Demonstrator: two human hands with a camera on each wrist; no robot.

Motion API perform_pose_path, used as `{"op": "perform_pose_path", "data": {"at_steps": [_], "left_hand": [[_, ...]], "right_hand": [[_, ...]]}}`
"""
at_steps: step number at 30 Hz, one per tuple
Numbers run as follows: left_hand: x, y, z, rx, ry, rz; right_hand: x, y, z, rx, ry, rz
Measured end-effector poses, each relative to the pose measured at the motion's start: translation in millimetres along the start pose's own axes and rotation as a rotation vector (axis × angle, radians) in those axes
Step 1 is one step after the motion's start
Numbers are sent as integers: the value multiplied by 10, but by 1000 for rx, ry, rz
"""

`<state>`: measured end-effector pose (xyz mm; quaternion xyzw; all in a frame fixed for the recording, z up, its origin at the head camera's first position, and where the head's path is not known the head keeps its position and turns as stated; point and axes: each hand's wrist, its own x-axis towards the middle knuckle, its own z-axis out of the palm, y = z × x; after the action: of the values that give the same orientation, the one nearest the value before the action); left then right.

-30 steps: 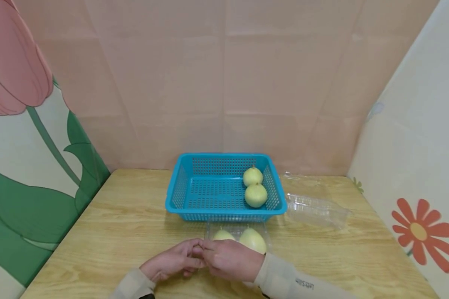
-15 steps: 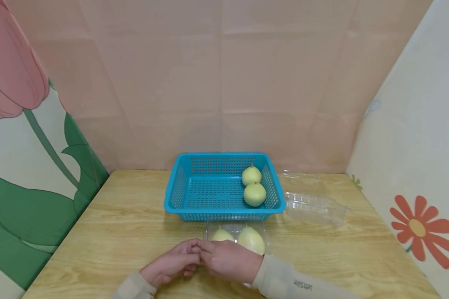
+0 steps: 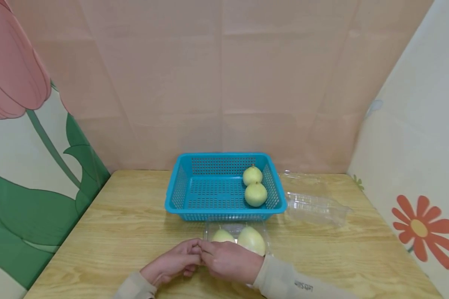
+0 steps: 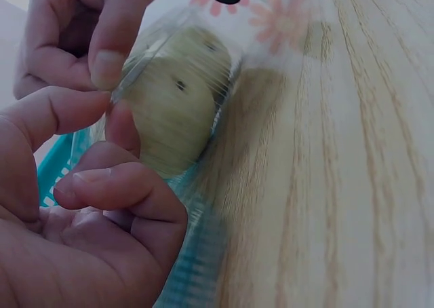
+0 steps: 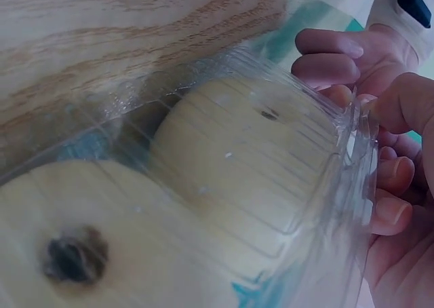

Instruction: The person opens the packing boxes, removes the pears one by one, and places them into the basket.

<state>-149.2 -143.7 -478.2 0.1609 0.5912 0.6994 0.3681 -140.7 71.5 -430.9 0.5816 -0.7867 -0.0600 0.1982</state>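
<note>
A clear plastic clamshell box [image 3: 263, 226] lies at the near middle of the table, with two pale yellow-green pears [image 3: 252, 241] inside. My left hand [image 3: 173, 261] pinches the box's edge at its near left corner, thumb and index finger meeting there. Right beside it, my right hand [image 3: 232, 259] pinches the same rim and covers part of the box in the head view. From the right wrist, the layered rim [image 5: 352, 152] shows between thumb and fingers. Ribbed clear plastic covers the pears [image 4: 169, 111] in the left wrist view.
Behind the box stands a blue perforated basket [image 3: 224, 214]; two more pears [image 3: 256, 194] sit at its right side. An open clear plastic box [image 3: 314, 207] lies right of the basket on the wood-patterned table [image 3: 116, 232]. Printed flower sheets flank the table.
The left thumb has shifted slightly at the rim. Both hands otherwise stay at the same corner, and the box, pears and basket have not moved.
</note>
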Motion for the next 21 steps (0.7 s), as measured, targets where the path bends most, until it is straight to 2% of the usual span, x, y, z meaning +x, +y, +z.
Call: {"op": "perform_pose_path", "data": {"at_steps": [6, 12, 14, 18, 21], "left_hand": [[14, -18, 25, 5, 31, -18], [71, -44, 79, 8, 40, -27], [74, -40, 81, 27, 57, -22], [53, -31, 64, 48, 90, -34], [44, -29, 54, 52, 92, -39]], "right_hand": [[16, 11, -46, 32, 0, 12], [62, 161, -380, 71, 150, 80], [74, 206, -443, 68, 169, 86], [80, 222, -426, 97, 141, 80], [82, 214, -387, 100, 154, 98]]}}
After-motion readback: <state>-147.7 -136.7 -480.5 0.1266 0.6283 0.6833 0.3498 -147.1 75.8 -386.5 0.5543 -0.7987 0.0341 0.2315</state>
